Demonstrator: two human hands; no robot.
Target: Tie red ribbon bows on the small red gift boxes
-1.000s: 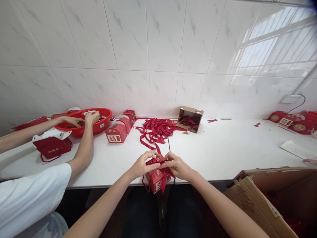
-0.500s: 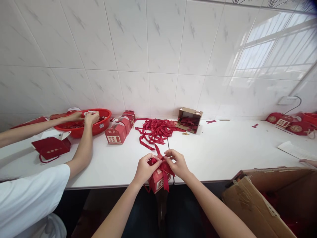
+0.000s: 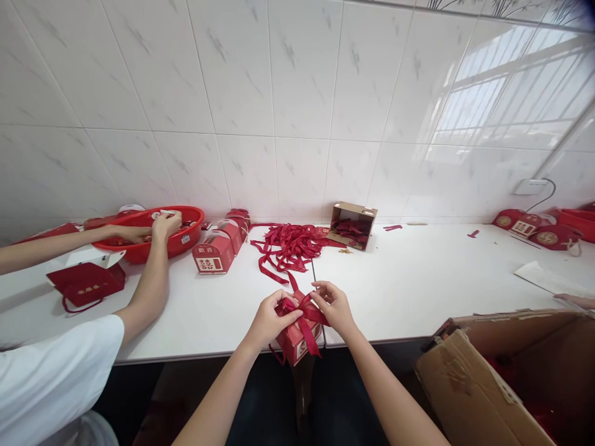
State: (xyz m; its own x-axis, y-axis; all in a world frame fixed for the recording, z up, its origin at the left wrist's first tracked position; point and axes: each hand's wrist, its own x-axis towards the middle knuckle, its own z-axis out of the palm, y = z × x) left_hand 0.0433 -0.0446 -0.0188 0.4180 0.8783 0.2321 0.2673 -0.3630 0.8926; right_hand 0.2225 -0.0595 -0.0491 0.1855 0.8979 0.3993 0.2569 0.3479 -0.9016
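At the table's front edge, a small red gift box [image 3: 295, 345] with cream printed panels sits between my hands. A dark red ribbon [image 3: 307, 333] crosses its top in a bow-like shape, one tail hanging down the front. My left hand [image 3: 275, 317] pinches the ribbon on the left side of the bow with thumb and fingers. On the other side, my right hand [image 3: 332, 305] holds the ribbon's right loop between thumb and forefinger. The knot itself is partly covered by my fingers.
Behind the box lies a heap of loose red ribbons [image 3: 297, 243], near an open small carton [image 3: 353, 227] of ribbon pieces. Finished-looking red boxes [image 3: 214, 253] stand left. A co-worker's hands reach into a red basin [image 3: 188, 238]. A large cardboard box [image 3: 469, 378] stands front right.
My right hand has drawn slightly apart from my left, and the bow's right loop shows more openly. The co-worker's left hand has moved lower into the basin. The view has shifted slightly.
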